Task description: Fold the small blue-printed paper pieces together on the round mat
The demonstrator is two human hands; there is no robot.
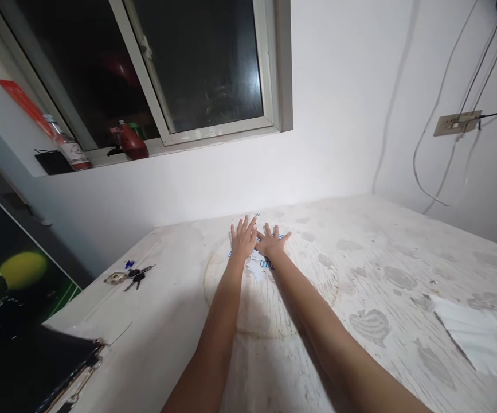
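Observation:
Both arms reach out over a whitish table [179, 321] toward the wall. My left hand [244, 236] lies palm down with its fingers spread. Close beside it, my right hand [272, 241] is also flat and spread, its thumb side near the left hand. Under and around the two hands are small white paper pieces [255, 269] with blue marks, possibly cards. The hands cover part of them, so their full shape is hidden. A small blue-edged piece [257, 214] lies just past the left fingertips.
Keys [137, 276] lie at the left, with a small blue item [129, 264] near them. A black bag [65, 367] with a chain sits at the lower left, a white cloth [480, 335] at the right. A bottle [68, 146] and red sprayer [131, 142] stand on the sill.

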